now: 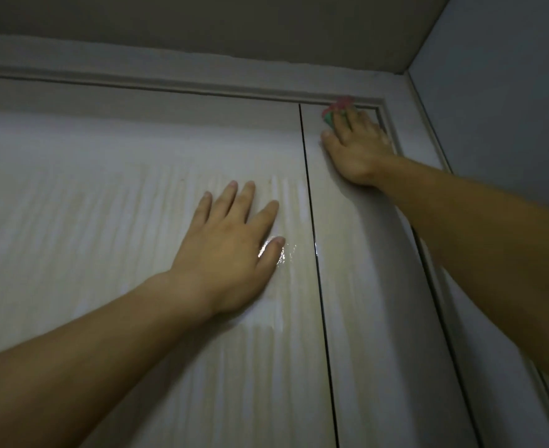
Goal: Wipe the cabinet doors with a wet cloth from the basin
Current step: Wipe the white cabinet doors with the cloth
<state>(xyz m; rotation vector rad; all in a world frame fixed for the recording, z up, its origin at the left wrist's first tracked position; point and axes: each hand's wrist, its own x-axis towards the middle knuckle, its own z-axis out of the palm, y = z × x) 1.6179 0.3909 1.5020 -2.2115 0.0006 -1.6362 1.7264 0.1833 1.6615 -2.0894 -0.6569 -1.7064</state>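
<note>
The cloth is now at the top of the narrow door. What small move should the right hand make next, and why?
Probably draw the cloth straight down the right door. The right hand presses it at that door's top corner, while the left door, under the flat left hand, shows wet streaks.

A pale beige, faintly vertically streaked finish is shown on the cabinet doors (137, 176). Pink and green are seen on the cloth (334, 112) at their top corner. Above them, a grey ceiling (202, 24) is seen.
</note>
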